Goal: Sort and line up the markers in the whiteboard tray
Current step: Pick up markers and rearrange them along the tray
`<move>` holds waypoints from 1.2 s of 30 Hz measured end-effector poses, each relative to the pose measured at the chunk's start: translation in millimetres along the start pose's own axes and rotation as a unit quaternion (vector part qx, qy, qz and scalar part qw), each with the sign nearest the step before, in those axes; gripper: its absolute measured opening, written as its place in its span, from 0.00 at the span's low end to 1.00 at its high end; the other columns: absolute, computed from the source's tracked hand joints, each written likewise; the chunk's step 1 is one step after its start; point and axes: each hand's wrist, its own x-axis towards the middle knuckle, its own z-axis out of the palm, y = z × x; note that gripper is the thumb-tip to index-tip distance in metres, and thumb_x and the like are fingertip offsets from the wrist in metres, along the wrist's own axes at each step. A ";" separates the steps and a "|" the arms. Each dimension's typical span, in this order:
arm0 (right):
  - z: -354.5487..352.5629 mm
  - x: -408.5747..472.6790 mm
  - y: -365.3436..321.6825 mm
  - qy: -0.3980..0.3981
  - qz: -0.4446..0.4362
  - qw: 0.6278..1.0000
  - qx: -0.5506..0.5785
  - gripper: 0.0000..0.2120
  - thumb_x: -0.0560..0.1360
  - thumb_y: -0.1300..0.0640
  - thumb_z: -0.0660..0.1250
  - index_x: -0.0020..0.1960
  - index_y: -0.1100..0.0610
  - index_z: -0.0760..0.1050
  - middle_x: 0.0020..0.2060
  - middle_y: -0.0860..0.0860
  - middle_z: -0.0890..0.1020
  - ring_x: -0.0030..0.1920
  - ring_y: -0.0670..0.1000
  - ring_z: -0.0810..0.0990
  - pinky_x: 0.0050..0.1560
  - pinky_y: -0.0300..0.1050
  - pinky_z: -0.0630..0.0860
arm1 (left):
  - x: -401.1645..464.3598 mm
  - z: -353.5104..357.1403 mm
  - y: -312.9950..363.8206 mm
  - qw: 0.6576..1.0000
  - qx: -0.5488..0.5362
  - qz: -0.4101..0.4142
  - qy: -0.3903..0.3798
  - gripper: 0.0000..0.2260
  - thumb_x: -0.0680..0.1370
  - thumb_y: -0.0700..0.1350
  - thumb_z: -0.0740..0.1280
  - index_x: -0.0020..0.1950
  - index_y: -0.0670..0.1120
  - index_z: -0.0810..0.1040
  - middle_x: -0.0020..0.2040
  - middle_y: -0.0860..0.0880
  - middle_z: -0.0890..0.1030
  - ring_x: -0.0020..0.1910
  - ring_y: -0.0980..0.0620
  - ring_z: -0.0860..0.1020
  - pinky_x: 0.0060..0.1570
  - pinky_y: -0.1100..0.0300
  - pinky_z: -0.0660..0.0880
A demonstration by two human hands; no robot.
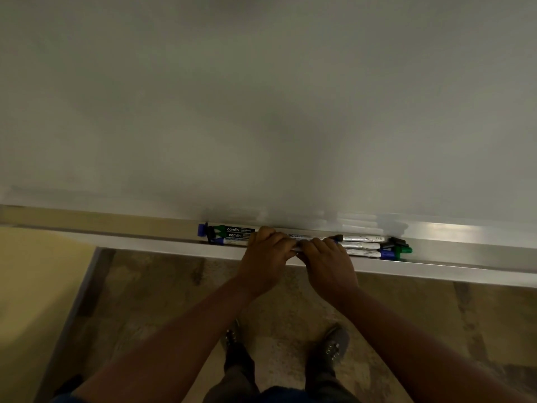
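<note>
Your left hand [266, 251] and right hand [325, 257] sit side by side over the tray [465, 267], fingers curled down onto the markers [360, 245] and gripping them mid-row. The markers lie lengthwise in the tray, caps blue, green and black at both ends. Above is the whiteboard [261, 112]; below, your shoes [331, 347] on the floor.
</note>
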 end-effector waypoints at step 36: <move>-18.3 6.8 -13.6 -0.017 0.053 0.995 0.078 0.12 0.79 0.52 0.63 0.60 0.54 0.76 0.46 0.51 0.81 0.42 0.50 0.78 0.39 0.44 0.73 | -25.9 -56.2 -101.4 0.858 -0.122 -0.492 0.090 0.14 0.72 0.51 0.72 0.32 0.44 0.76 0.28 0.48 0.77 0.30 0.49 0.76 0.27 0.63 0.65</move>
